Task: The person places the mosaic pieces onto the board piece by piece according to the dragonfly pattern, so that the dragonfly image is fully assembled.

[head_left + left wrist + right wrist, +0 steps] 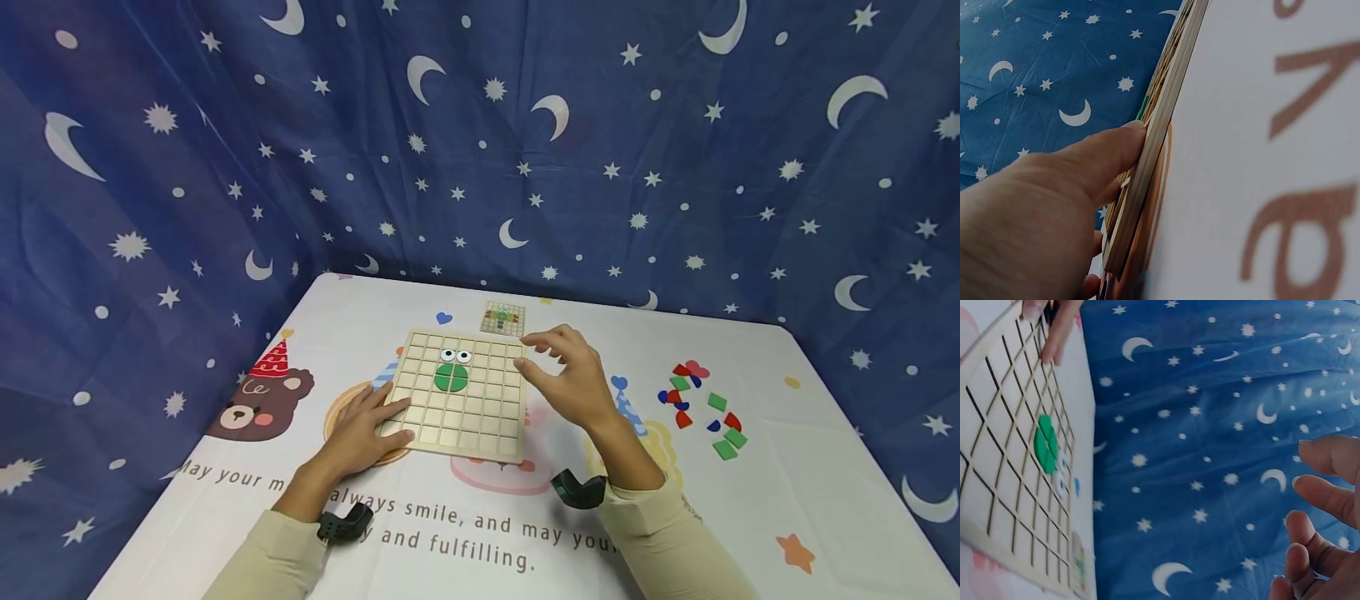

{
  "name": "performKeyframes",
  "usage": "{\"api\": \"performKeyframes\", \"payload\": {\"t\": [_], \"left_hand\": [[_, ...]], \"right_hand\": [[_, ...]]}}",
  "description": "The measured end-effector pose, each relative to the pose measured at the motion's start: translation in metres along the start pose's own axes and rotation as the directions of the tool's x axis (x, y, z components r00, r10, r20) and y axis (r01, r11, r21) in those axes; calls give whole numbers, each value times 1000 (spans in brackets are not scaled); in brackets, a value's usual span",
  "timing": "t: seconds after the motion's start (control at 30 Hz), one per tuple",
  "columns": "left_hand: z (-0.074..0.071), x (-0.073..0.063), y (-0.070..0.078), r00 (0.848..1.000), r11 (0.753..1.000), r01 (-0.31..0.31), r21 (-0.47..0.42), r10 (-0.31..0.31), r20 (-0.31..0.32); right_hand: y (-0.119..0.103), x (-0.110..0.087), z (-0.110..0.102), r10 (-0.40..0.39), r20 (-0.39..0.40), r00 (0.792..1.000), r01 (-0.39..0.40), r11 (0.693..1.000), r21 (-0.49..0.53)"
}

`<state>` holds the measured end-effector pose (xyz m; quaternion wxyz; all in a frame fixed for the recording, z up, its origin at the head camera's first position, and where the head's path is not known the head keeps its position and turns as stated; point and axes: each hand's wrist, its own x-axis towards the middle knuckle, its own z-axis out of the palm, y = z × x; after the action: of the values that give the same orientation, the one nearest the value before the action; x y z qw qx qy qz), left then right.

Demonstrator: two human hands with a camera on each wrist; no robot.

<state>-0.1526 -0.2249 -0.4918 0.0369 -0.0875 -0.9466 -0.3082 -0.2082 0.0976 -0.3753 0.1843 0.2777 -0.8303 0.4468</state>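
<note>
A square wooden grid board lies on the table. Several green quarter-circle pieces form a disc in its upper middle, directly below two round eye pieces. My left hand rests at the board's left edge, fingers spread, with thumb and forefinger on its surface; the left wrist view shows the thumb at the rim. Over the board's upper right corner hovers my right hand, its fingers loosely bent with nothing between them. In the right wrist view those fingers stand apart from the board.
Behind the board lies a small card picturing a grid pattern. To the right are scattered loose pieces: green squares, red quarter circles and blue half circles. A printed white cloth covers the table; a blue starry curtain hangs behind.
</note>
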Motion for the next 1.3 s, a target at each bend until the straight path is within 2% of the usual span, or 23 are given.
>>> {"api": "performKeyframes", "payload": {"t": [0.13,0.27,0.63,0.77,0.93,1.13,1.2,1.3], "left_hand": [[1,0,1,1000,1000,-2,0,2,-2],[0,0,2,1000,1000,-3,1,3,3],[-1,-2,3,1000,1000,13,-5,-13,8],[-1,-1,3,1000,1000,10,-7,-10,5],[-1,0,2,1000,1000,8,-1,-8,8],[-1,0,1,1000,1000,7,3,-7,11],[-1,0,2,1000,1000,10,-1,-10,10],[0,0,2,1000,1000,14,-3,-14,11]], "right_hand": [[4,-7,-19,-43,-51,998,42,999,-22],[13,-14,-39,-47,-103,994,42,998,-56],[57,-25,-85,-9,-227,974,-20,992,-124],[75,-29,-96,56,-278,959,-101,983,-153],[97,-35,-107,190,-331,924,-255,952,-167],[128,-44,-119,363,-345,865,-440,881,-175],[144,-47,-120,409,-356,840,-489,856,-170],[173,-53,-123,460,-341,820,-532,832,-158]]}}
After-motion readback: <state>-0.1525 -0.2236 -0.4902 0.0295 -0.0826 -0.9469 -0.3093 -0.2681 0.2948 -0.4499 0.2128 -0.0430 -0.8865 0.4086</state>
